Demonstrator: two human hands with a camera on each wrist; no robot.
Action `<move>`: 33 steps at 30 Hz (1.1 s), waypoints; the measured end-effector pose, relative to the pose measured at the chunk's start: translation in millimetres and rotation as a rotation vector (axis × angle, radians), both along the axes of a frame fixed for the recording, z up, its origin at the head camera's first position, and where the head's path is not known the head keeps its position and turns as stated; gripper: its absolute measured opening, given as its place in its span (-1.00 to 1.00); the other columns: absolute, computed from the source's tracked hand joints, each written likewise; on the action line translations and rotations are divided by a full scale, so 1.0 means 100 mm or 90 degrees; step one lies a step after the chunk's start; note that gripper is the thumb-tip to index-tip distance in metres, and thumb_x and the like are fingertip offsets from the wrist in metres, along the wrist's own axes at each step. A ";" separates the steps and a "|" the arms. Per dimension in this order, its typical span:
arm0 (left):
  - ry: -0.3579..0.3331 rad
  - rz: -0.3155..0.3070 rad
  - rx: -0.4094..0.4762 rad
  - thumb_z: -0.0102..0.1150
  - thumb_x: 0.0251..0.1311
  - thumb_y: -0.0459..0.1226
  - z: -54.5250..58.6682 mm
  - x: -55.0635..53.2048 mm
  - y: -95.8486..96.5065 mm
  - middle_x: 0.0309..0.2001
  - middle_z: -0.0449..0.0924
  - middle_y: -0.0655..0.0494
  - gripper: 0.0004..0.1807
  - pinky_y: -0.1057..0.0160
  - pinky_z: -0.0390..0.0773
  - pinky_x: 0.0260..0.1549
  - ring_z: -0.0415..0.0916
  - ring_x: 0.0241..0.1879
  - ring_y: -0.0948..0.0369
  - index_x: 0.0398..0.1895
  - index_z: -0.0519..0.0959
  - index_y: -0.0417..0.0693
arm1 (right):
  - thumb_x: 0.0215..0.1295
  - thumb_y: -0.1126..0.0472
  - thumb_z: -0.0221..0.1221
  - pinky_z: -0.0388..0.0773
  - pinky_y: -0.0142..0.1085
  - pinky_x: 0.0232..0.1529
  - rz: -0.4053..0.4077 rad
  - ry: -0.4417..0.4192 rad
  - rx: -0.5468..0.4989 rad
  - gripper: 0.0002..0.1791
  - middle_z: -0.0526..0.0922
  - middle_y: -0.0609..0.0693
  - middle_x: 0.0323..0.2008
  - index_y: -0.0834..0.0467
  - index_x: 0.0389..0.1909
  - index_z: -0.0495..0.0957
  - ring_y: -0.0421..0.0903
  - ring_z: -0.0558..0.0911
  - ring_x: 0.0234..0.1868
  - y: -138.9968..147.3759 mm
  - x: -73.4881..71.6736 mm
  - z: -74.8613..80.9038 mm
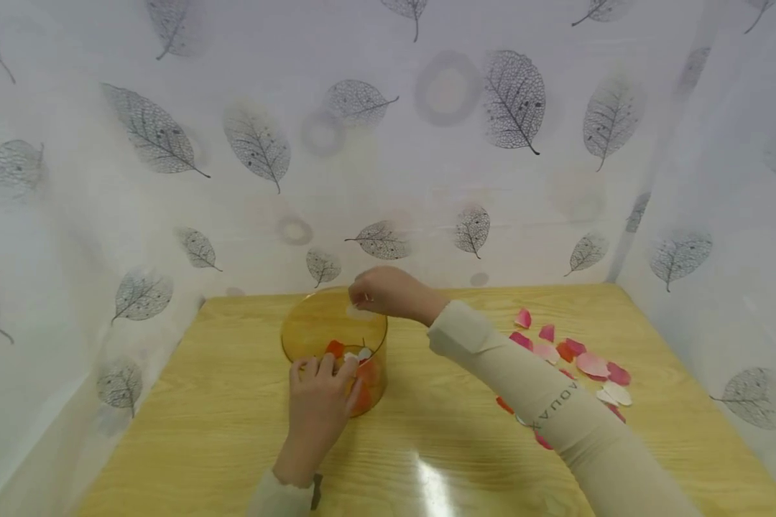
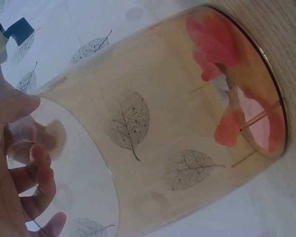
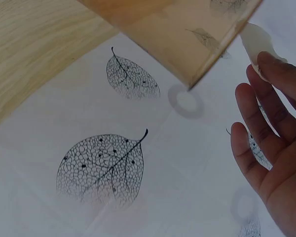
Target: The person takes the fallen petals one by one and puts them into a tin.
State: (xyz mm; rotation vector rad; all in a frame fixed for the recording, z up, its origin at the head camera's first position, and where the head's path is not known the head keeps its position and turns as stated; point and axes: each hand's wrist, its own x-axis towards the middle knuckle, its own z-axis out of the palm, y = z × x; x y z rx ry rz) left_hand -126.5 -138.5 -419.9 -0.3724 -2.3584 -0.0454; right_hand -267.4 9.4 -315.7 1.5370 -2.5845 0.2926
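Pinching a thin, curled white petal (image 3: 256, 42) between thumb and forefinger of the right hand (image 1: 397, 293), with the remaining fingers bending loosely around nothing. Holding it just above the mouth of a tall, see-through amber cylinder (image 1: 323, 323), near the rim. Possibly risking a flutter down the outside wall by parting the pinch too close to that rim, or a petal clinging to the fingertips through sheer lightness.

Gripping the cylinder's near rim with the left hand (image 1: 318, 406), hooking fingers over the edge. Perhaps risking a tip or slide by pulling unevenly there, or a petal catching on those fingers. Containing, well below the left fingers, red, pink and white petals (image 2: 214, 39) at the bottom.

Spanning, right of the right fingers, a scatter of crimson, pink, orange-red and white petals (image 1: 591, 365) on the yellow wood-grained tabletop (image 1: 233, 402) with a beige, letter-printed fabric sleeve (image 1: 533, 388), without clear sign of contact. Probably risking a stray sweep by dropping the forearm. Facing a white sheet printed with grey leaves (image 1: 388, 165) beyond all the fingers.
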 end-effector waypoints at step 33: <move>0.004 -0.007 0.001 0.46 -0.17 -0.07 0.00 -0.01 0.01 -0.45 0.54 0.05 -0.64 -0.03 0.44 -0.19 0.47 -0.44 0.05 -0.31 0.51 0.11 | 0.20 0.21 0.22 0.53 -0.36 -0.25 -0.005 0.007 -0.015 -0.97 0.66 -0.08 -0.39 0.08 -0.40 0.60 -0.18 0.60 -0.36 0.06 0.08 -0.09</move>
